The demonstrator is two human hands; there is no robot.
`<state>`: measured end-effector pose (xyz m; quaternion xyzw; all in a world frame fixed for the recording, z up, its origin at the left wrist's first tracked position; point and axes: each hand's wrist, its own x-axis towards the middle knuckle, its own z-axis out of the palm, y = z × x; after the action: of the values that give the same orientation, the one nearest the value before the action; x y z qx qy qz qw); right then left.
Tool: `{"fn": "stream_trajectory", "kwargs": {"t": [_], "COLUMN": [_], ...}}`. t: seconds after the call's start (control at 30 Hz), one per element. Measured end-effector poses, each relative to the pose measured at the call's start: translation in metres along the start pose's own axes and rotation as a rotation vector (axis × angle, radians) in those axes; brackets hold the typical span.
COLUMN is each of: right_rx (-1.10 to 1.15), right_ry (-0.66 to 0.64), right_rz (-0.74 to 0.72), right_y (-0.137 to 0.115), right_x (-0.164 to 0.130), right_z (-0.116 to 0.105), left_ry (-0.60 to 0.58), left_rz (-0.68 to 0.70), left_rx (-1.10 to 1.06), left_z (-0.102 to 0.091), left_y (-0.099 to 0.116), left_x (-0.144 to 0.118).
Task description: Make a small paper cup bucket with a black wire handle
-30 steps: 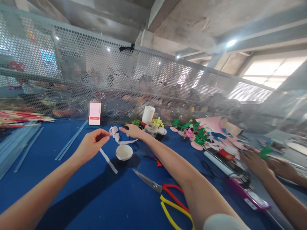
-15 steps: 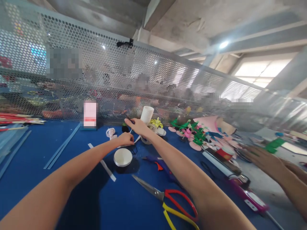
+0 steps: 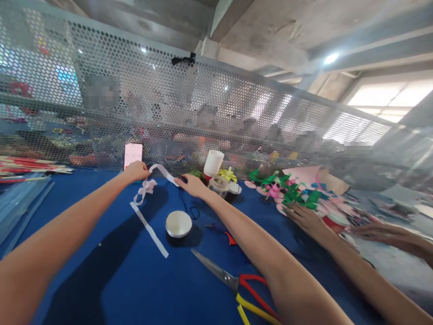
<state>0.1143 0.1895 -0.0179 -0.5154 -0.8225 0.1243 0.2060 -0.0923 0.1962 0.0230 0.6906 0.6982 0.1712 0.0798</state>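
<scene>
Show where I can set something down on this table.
Best: the front of the table, between the left forearm, white strip, bowl and scissors. Smaller: between plastic strips and that forearm. Crowded: the right, with decorations and another person's arms, and the back, where left hand and right hand hold a ribbon.

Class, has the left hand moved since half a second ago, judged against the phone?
Yes, leftward: the left hand was right of the phone; now it overlaps the phone's lower part.

I note window [image 3: 389, 100] bright, lamp [image 3: 331, 58] flaring, high right of right hand [image 3: 193, 186]; dark shadow [image 3: 96, 257] below left hand [image 3: 135, 171]; mesh panel [image 3: 158, 131] beyond hazy.
</scene>
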Motion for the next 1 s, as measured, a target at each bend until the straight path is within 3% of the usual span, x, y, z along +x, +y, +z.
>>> {"fn": "stream_trajectory", "kwargs": {"t": [0.2,0.3,0.4,0.47,0.6,0.73,0.87,1.0], "right_rx": [-0.070,-0.074,-0.043,-0.013,0.029,0.031,0.008,-0.034], "right_ry": [-0.139,-0.142,-0.115,-0.074,-0.016,0.019,0.023,-0.017], "right_rz": [-0.053,-0.040,-0.005,0.028,0.082,0.106,0.110,0.064], "right_y": [0.003,0.004,0.003,0.001,0.002,0.006,0.012,0.018], "right_x": [0.003,0.007,0.013,0.017,0.020,0.016,0.010,0.006], "right_z": [0.035,0.038,0.031,0.023,0.008,0.002,0.002,0.005], "left_ry": [0.128,0.142,0.108,0.038,-0.257,-0.434,-0.531,-0.349], "left_rz": [-0.121,-0.129,-0.058,0.080,0.429,0.563,0.519,0.365], "left_rx": [0.028,0.048,0.053,0.015,-0.126,-0.191,-0.129,-0.106], "left_z": [0.002,0.002,0.012,0.023,0.052,0.081,0.094,0.073], "left_y": [-0.026,-0.029,-0.019,-0.004,0.034,0.063,0.069,0.040], "left_x": [-0.016,-0.022,-0.031,-0.038,-0.047,-0.046,-0.035,-0.012]}}
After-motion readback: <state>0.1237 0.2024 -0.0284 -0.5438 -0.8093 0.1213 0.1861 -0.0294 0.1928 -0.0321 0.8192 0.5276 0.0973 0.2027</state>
